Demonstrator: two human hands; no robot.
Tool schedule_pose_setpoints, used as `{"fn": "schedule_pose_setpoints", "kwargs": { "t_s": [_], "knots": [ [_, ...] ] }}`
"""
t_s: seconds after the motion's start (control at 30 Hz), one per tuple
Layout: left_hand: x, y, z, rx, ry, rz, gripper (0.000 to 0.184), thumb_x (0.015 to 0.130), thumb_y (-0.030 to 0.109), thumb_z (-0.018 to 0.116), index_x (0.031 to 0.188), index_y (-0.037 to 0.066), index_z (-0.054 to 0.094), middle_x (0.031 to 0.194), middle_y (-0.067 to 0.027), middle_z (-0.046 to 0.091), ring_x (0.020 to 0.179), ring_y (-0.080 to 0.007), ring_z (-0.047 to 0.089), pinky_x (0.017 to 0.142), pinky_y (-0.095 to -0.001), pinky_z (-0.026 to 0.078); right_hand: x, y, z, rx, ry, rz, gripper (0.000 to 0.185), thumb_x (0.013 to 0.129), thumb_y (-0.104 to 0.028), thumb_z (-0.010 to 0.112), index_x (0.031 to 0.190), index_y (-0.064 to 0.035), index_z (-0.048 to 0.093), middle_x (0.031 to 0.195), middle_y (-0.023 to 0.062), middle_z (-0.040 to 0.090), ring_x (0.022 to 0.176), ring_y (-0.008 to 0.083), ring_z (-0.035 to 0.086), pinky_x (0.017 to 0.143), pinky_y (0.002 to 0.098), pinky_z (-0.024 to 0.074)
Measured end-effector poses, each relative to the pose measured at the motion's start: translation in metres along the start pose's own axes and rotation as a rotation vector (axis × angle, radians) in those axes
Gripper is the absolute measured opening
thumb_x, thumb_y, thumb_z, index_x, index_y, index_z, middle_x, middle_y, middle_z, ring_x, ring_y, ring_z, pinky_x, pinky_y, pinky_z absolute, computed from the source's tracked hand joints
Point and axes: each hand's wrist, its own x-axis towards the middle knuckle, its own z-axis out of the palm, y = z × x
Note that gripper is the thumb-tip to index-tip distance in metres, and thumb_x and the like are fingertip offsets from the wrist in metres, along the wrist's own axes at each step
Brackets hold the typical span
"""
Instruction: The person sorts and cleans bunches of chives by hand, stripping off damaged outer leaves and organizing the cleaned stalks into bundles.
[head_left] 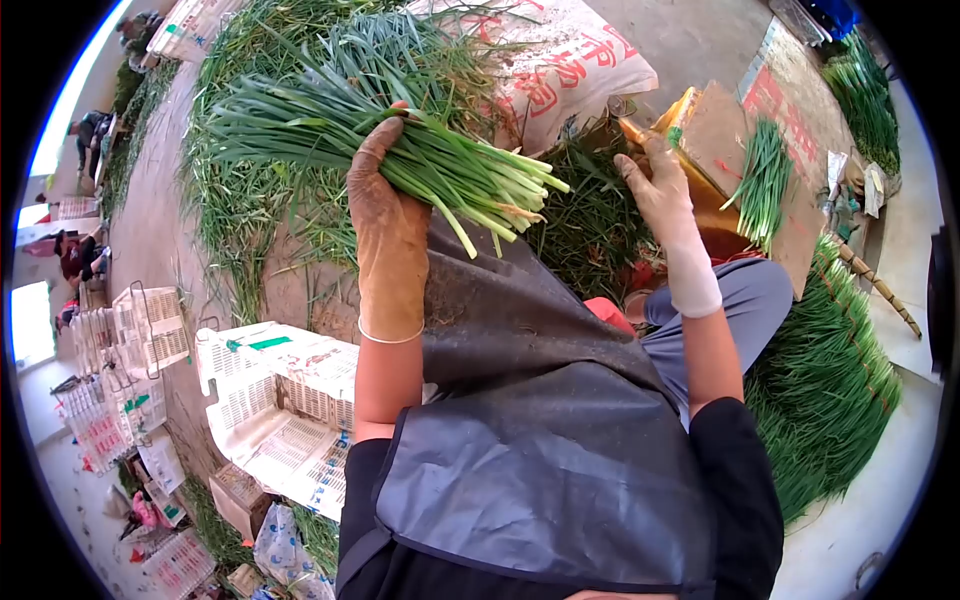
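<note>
White plastic crate (290, 350) | brown-gloved left hand (385, 190), fingers wrapped round a bunch of green stalks (470, 170), held out past the dark apron (490, 300) | pale-gloved right hand (665, 195) by some cardboard (715, 125), honestly can't tell if it's pinching anything | smaller bundle (765, 180) on that

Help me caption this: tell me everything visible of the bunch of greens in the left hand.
The bunch of greens is a loose bundle of long, slim leaves, dark green, paling to whitish stem ends with a brownish patch among them. No tie shows. The gloved left hand grips it near the middle, thumb across the front. Leaf tips fan toward the picture's left, stem ends point right. Whether it touches the heap of greens behind is unclear.
</note>
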Motion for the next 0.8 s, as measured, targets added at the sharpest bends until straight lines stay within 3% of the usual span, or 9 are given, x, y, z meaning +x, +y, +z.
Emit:
{"fn": "schedule_pose_setpoints", "kwargs": {
  "t_s": [0.07,0.1,0.17,0.27,0.37,0.43,0.57,0.77,0.8],
  "knots": [
    [-0.001,-0.003,0.004,0.017,0.032,0.030,0.024,0.080,0.004,0.060,0.103,-0.003,0.060,0.092,-0.0118,0.063,0.085,-0.0238,0.062,0.082,-0.0377,0.053,-0.007,-0.079,-0.022,0.357,-0.052,-0.202,0.035,0.085,-0.009,0.062,0.119,-0.0044,0.057,0.102,0.0098,0.062,0.091,0.0204,0.060,0.084,0.0334,0.0472],
    [-0.001,-0.006,0.006,0.026,0.029,0.015,0.024,0.080,0.004,0.060,0.103,-0.003,0.060,0.092,-0.0118,0.063,0.085,-0.0238,0.062,0.082,-0.0377,0.053,-0.005,-0.086,-0.017,0.211,-0.062,-0.581,0.037,0.081,-0.011,0.066,0.118,-0.0070,0.059,0.104,0.0096,0.062,0.093,0.0224,0.060,0.083,0.0325,0.0474],
    [0.002,-0.010,0.012,-0.066,0.013,0.003,0.024,0.080,0.004,0.060,0.103,-0.004,0.060,0.091,-0.0116,0.063,0.084,-0.0234,0.062,0.082,-0.0371,0.053,-0.010,-0.127,-0.010,-0.406,-0.031,-0.661,0.043,0.073,-0.016,0.072,0.115,-0.0163,0.061,0.090,0.0044,0.062,0.082,0.0217,0.061,0.074,0.0326,0.0495],
    [-0.002,-0.011,0.015,-0.069,-0.008,-0.006,0.024,0.080,0.004,0.060,0.103,-0.004,0.060,0.090,-0.0113,0.063,0.084,-0.0231,0.062,0.081,-0.0369,0.053,-0.007,-0.115,0.002,-0.368,0.032,-0.709,0.033,0.074,-0.014,0.073,0.106,-0.0139,0.065,0.083,0.0050,0.062,0.076,0.0211,0.061,0.069,0.0313,0.0488],
    [-0.008,-0.002,0.014,-0.055,0.037,0.016,0.024,0.081,0.004,0.059,0.104,-0.003,0.061,0.090,-0.0106,0.063,0.084,-0.0220,0.062,0.080,-0.0361,0.053,-0.003,-0.108,-0.015,0.287,-0.184,-0.269,0.005,0.081,-0.008,0.065,0.084,-0.0045,0.063,0.075,0.0071,0.059,0.079,0.0220,0.059,0.071,0.0324,0.0464],
    [-0.009,0.007,0.012,-0.029,-0.018,0.067,0.024,0.081,0.005,0.060,0.104,-0.003,0.061,0.091,-0.0103,0.064,0.083,-0.0211,0.063,0.079,-0.0350,0.053,0.000,-0.082,-0.018,0.361,-0.228,-0.245,0.008,0.080,-0.006,0.068,0.086,-0.0040,0.063,0.077,0.0081,0.059,0.077,0.0195,0.058,0.072,0.0290,0.0452],
    [-0.002,0.010,0.007,0.100,-0.020,0.120,0.022,0.082,0.005,0.061,0.104,0.000,0.063,0.092,-0.0085,0.064,0.084,-0.0197,0.063,0.078,-0.0329,0.053,-0.016,-0.057,-0.010,0.661,-0.414,0.075,0.009,0.080,-0.006,0.069,0.087,-0.0032,0.062,0.080,0.0010,0.060,0.079,0.0087,0.055,0.072,0.0242,0.0439],
    [0.001,0.020,0.007,0.119,-0.024,0.169,0.022,0.083,0.007,0.059,0.104,-0.001,0.062,0.091,-0.0095,0.064,0.083,-0.0208,0.063,0.075,-0.0326,0.054,-0.016,-0.045,-0.020,1.037,-0.230,0.166,0.008,0.082,-0.010,0.067,0.085,-0.0036,0.064,0.079,0.0002,0.060,0.066,0.0063,0.049,0.060,0.0197,0.0394],
    [0.003,0.026,0.006,0.074,0.030,0.185,0.024,0.082,0.007,0.059,0.105,-0.001,0.060,0.091,-0.0119,0.064,0.085,-0.0270,0.063,0.080,-0.0395,0.053,-0.014,-0.029,-0.021,1.076,-0.181,0.224,0.007,0.082,-0.010,0.066,0.085,-0.0039,0.064,0.077,0.0000,0.060,0.065,0.0059,0.049,0.059,0.0194,0.0389]
  ]
}}
